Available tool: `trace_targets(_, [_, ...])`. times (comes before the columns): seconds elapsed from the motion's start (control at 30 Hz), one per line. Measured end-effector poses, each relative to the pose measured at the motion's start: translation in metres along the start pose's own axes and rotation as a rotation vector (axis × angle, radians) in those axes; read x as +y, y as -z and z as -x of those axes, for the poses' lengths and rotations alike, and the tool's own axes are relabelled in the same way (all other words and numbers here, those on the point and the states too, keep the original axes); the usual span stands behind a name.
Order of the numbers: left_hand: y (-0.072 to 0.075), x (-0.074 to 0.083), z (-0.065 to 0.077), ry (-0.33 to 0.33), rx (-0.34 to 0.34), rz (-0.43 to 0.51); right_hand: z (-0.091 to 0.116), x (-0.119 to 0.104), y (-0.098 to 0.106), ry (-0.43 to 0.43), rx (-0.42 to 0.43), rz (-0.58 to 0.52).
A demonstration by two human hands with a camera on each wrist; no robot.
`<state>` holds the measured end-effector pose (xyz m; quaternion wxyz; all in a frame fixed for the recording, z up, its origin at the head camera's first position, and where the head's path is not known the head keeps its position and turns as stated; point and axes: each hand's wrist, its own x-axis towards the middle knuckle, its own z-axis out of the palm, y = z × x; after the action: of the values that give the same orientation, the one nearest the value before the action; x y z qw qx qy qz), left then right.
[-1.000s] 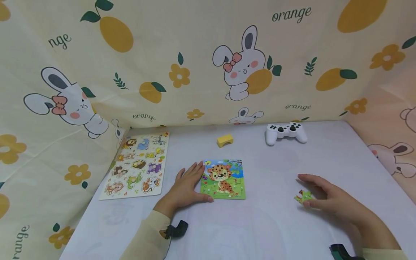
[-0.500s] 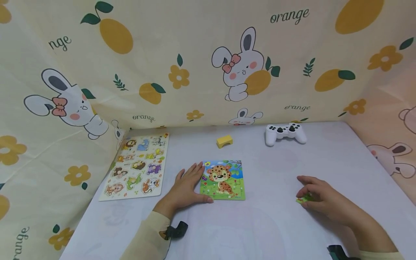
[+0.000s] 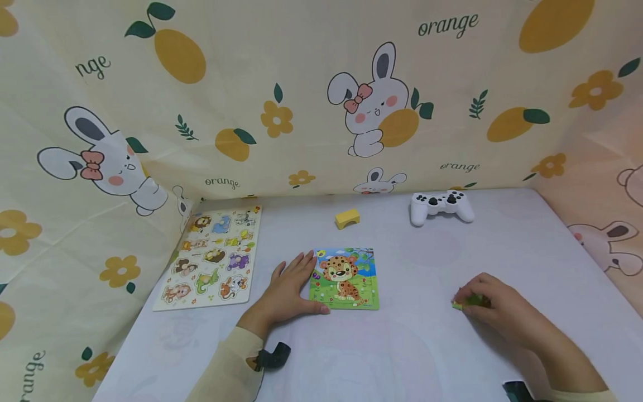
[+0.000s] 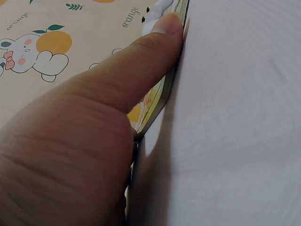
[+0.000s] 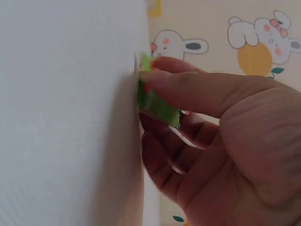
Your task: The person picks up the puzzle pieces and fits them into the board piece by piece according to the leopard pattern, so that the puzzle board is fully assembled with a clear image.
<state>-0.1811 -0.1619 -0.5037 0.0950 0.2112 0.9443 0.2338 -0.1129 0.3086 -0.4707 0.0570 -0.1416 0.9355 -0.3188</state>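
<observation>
My left hand (image 3: 283,293) lies flat beside the square leopard puzzle (image 3: 346,279), its fingers along the left edge and its thumb on the near-left corner. In the left wrist view the left thumb (image 4: 141,56) lies straight along the puzzle's edge (image 4: 162,96). Off to the right, my right hand (image 3: 502,307) pinches a small green puzzle piece (image 3: 458,306) between thumb and fingers, low over the table. Seen from the right wrist, the green puzzle piece (image 5: 162,109) stands tilted under the thumb, partly hidden by the fingers.
A larger board of animal shapes (image 3: 213,262) lies at the left. Toward the back sit a yellow arch-shaped block (image 3: 348,218) and a white game controller (image 3: 442,206). Patterned cloth (image 3: 301,111) walls in the white table (image 3: 402,357) at the back and sides.
The right hand's fingers have closed from above the puzzle piece into a pinch on it, and the piece has turned and shifted slightly left. The left hand and leopard puzzle have stayed put.
</observation>
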Motion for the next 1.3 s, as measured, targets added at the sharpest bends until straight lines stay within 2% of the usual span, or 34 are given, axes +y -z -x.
trace_targets(0.17, [0.001,0.001,0.000,-0.006,0.003,0.002,-0.001,-0.009,0.000,-0.055,0.086,-0.076])
trace_targets(0.4, [0.002,0.002,0.001,-0.005,0.004,0.004,-0.005,-0.021,-0.006,0.047,0.224,-0.313])
trace_targets(0.5, [0.001,0.002,0.000,-0.002,0.004,0.001,-0.007,-0.027,-0.010,0.070,0.254,-0.368])
trace_targets(0.83, [0.002,0.002,0.001,0.000,-0.001,-0.002,-0.027,-0.051,-0.032,0.001,0.177,-0.487])
trace_targets(1.17, [0.002,0.003,0.001,0.004,0.001,0.007,-0.055,-0.077,-0.064,-0.026,0.134,-0.450])
trace_targets(1.3, [0.001,0.001,0.001,-0.008,0.007,0.012,-0.067,-0.089,-0.078,-0.049,0.094,-0.501])
